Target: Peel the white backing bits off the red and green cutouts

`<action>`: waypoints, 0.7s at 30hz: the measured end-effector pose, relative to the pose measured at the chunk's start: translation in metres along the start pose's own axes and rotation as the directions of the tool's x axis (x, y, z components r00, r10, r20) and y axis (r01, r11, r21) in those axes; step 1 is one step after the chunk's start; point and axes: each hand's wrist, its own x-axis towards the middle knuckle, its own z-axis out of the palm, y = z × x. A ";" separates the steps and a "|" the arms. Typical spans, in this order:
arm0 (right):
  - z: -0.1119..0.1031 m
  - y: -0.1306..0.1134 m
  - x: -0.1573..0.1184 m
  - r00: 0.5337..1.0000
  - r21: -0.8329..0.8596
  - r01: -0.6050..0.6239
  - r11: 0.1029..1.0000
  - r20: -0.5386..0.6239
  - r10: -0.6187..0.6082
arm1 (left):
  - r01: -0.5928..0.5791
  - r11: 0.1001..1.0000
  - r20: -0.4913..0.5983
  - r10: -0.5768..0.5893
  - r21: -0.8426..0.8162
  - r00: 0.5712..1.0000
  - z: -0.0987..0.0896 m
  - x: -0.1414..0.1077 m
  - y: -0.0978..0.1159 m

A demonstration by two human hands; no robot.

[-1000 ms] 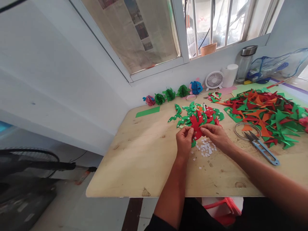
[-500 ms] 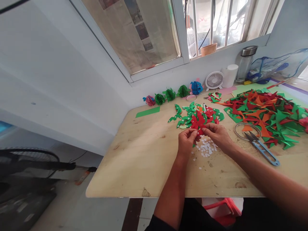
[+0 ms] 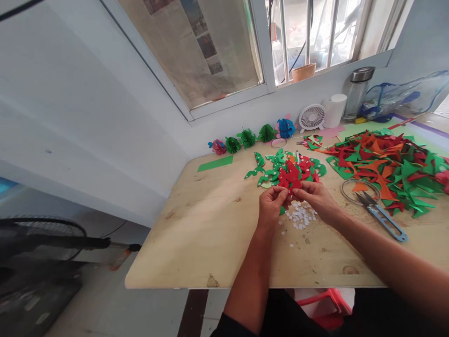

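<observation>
My left hand [image 3: 272,204] and my right hand [image 3: 317,199] meet at the near edge of a pile of red and green cut paper shapes [image 3: 277,164]. Both are closed, with thumb and fingertips pinching a small red paper piece [image 3: 291,191] between them. The fingers partly cover this piece. Small white paper squares [image 3: 300,216] lie scattered on the table just below my hands. A bit of green paper [image 3: 282,210] shows beneath my left fingers.
Blue-handled snips [image 3: 386,221] and a clear tape ring [image 3: 360,192] lie right of my hands. Behind them is a heap of paper offcuts [image 3: 393,164]. Paper flowers [image 3: 247,137], a small fan [image 3: 312,117] and a bottle [image 3: 358,93] stand along the wall.
My right fingertips have shifted slightly left, closer to my left fingertips. The red piece between them has tilted a little.
</observation>
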 end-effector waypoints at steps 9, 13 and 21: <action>-0.001 0.003 0.001 0.999 0.028 0.026 0.999 -0.036 -0.025 | -0.129 0.986 -0.056 0.136 0.110 0.989 0.003 -0.004 0.000; -0.001 0.005 0.002 0.993 -0.027 0.029 0.999 -0.111 -0.032 | -0.327 0.832 -0.075 0.400 0.448 0.913 0.003 -0.009 0.000; -0.001 0.004 0.002 0.989 -0.074 0.056 0.996 -0.130 -0.066 | -0.424 0.651 0.026 0.528 0.630 0.849 0.002 -0.009 -0.004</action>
